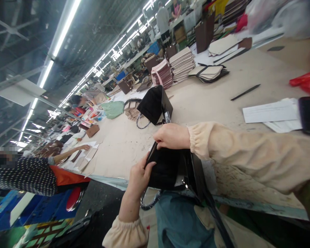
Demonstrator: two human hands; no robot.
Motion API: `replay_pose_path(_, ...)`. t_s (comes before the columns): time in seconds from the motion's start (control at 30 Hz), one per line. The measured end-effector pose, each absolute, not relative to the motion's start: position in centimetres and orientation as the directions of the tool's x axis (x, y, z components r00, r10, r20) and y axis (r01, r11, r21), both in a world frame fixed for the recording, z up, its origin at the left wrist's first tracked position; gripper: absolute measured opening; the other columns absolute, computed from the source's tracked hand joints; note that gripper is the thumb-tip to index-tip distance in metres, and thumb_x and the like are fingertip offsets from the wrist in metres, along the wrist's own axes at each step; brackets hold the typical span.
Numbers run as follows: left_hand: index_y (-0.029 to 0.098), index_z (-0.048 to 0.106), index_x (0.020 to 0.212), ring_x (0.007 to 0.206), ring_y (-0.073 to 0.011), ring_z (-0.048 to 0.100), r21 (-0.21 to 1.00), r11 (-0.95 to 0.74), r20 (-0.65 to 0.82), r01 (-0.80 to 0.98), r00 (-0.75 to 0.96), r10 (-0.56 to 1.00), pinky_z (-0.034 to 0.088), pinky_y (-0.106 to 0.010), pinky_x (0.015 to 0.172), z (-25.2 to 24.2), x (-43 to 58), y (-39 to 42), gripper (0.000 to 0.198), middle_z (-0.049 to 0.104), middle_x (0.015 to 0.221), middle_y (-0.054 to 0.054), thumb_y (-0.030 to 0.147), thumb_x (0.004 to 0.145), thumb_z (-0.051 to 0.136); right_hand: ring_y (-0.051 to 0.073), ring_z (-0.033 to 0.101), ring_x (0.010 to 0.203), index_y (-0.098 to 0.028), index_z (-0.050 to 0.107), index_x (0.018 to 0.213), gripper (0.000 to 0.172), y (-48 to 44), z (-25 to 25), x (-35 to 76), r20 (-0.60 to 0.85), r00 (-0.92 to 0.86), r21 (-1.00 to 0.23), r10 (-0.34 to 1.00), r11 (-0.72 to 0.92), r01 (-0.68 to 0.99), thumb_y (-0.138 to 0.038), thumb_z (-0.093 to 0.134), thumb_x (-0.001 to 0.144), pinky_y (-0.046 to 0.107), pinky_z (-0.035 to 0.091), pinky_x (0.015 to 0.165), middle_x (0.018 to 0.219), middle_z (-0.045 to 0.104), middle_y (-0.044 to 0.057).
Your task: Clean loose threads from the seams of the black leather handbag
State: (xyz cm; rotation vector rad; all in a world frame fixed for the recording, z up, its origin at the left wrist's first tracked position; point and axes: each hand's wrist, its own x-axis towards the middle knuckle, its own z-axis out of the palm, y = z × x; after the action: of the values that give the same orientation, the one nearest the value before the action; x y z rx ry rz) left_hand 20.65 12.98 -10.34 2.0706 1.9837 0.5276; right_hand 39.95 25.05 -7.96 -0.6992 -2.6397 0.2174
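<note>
Gripping a black handbag [170,168] at the near edge of the worktable [196,103], the right hand [172,136] is closed over its far top rim and the left hand [141,175] is clamped on its left end. The bag thus lies between both hands, long axis roughly left to right, with the left hand nearer the body. A second black bag [155,105] stands farther off, well apart beyond the right hand; no writing is legible on it, its tag [167,117] or the white papers [270,111] at the right.
</note>
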Motion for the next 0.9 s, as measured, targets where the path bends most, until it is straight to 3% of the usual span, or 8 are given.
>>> replay_pose_path(0.13, 0.018, 0.056, 0.119, 0.094, -0.0189, 0.063, 0.425, -0.112, 0.124, 0.898, 0.065, 0.99, 0.047, -0.025, 0.083, -10.37, 20.63, 12.98, 0.038, 0.068, 0.106, -0.005, 0.034, 0.084, 0.052, 0.019, 0.061, 0.074, -0.016, 0.069, 0.076, 0.02, 25.08, -7.7, 39.78, 0.32, -0.788, -0.237, 0.525, 0.85, 0.47, -0.035, 0.064, 0.078, 0.026, 0.033, 0.058, 0.073, 0.068, 0.006)
replay_pose_path(0.4, 0.018, 0.065, 0.096, 0.071, -0.0139, 0.061, 0.46, -0.046, 0.109, 0.887, -0.005, 0.994, 0.043, -0.021, 0.066, -10.31, 20.8, 12.71, 0.024, 0.069, 0.079, -0.001, 0.033, 0.084, 0.052, 0.021, 0.062, 0.075, -0.015, 0.069, 0.077, 0.023, 25.22, -7.71, 39.45, 0.304, -0.782, -0.227, 0.544, 0.839, 0.495, -0.037, 0.064, 0.079, 0.027, 0.034, 0.058, 0.074, 0.067, 0.007)
replay_pose_path(0.9, 0.016, 0.057, 0.069, 0.054, -0.0092, 0.039, 0.512, 0.024, -0.008, 0.859, -0.024, 1.0, 0.028, -0.022, 0.053, -9.59, 21.29, 12.75, 0.033, 0.04, 0.054, 0.005, 0.04, 0.087, 0.042, 0.022, 0.062, 0.075, -0.016, 0.067, 0.078, 0.025, 25.28, -7.95, 39.56, 0.311, -0.756, -0.268, 0.576, 0.816, 0.512, -0.04, 0.064, 0.077, 0.027, 0.035, 0.058, 0.075, 0.067, 0.008)
